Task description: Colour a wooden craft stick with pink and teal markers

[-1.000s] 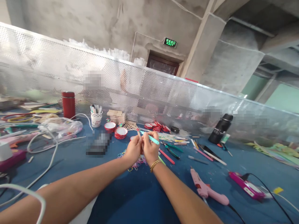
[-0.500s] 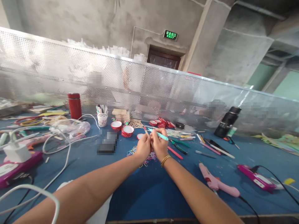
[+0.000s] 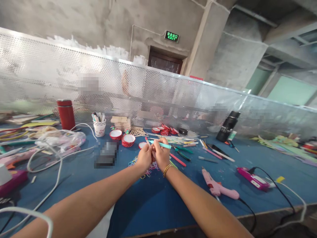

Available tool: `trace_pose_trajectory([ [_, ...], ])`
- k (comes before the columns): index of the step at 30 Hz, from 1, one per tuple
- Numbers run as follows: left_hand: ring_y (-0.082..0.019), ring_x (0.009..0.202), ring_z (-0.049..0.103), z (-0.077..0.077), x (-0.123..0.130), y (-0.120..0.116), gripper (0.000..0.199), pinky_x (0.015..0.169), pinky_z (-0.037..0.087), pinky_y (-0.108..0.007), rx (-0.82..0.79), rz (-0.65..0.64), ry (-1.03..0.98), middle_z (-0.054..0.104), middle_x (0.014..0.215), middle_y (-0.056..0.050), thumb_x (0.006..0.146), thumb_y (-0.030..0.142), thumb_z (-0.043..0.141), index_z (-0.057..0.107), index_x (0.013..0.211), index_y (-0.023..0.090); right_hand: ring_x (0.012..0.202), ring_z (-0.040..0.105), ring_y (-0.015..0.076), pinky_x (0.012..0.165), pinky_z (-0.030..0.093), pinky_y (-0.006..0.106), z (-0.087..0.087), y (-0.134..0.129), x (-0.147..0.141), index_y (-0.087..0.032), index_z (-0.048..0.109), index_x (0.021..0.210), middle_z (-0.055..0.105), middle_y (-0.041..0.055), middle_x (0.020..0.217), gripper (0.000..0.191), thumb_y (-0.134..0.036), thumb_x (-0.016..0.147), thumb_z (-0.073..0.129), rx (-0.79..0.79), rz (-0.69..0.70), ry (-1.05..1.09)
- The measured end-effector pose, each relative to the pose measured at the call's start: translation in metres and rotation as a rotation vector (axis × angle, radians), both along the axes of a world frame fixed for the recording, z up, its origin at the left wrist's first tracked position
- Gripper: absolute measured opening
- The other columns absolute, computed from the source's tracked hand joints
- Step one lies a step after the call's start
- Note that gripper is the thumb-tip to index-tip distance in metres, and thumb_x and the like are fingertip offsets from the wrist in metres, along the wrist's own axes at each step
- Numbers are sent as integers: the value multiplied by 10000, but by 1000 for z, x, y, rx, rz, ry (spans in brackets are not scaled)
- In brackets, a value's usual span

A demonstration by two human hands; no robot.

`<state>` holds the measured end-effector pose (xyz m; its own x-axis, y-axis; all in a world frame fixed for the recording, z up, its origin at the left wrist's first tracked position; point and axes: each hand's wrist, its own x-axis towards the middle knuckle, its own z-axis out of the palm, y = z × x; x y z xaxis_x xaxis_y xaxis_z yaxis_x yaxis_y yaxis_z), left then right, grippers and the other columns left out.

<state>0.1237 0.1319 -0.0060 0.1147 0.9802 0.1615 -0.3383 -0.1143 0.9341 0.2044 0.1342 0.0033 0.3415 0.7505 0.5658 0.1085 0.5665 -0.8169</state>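
Both of my hands are close together over the blue tabletop. My left hand (image 3: 144, 158) is closed around a thin reddish stick (image 3: 147, 141) whose tip pokes up past the fingers. A turquoise marker pen (image 3: 163, 144) lies nearly level in my right hand (image 3: 161, 155), its front end by the stick. Whether the pen touches the stick is too small to tell. Under and around my hands is a pile of colourful paper clips (image 3: 150, 171). Just beyond are red-rimmed round tins (image 3: 128, 140) and pliers with green handles (image 3: 184, 150).
To the left are a phone (image 3: 106, 154), a paper cup of markers (image 3: 99, 128), a red flask (image 3: 66, 115) and white cables (image 3: 59, 165). A pink glue gun (image 3: 219, 187), a purple power strip (image 3: 255, 179) and a black bottle (image 3: 228, 126) are right. A perforated metal screen (image 3: 153, 96) runs behind.
The view has turned to the right, so everything sits further left in the picture. The turquoise pen lies more level than before. Both hands keep their hold.
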Motion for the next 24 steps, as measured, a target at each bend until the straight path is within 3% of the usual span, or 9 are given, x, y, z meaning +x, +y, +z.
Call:
trace_pose_trajectory([
  [9,-78,345,384,3,-2,-3,382,376,248,-192,50,4,142,445,429,71,804,550,581,420,699,219,579,540,140,586,454,257,0,3,2,-227,479,753,563,-44,615,264,-462,847,556,4,-47,-57],
  [15,-72,353,361,1,-3,-2,401,383,239,-191,30,-20,121,402,439,95,779,576,601,422,734,220,618,529,139,632,441,261,3,1,2,-220,482,721,544,-39,646,242,-403,857,561,33,-61,-139],
  [24,-68,342,338,5,-3,-1,392,376,226,-186,33,-39,129,375,422,101,775,575,605,444,742,219,615,529,141,639,447,264,7,0,0,-228,475,719,541,-46,625,223,-381,836,587,33,-58,-97],
])
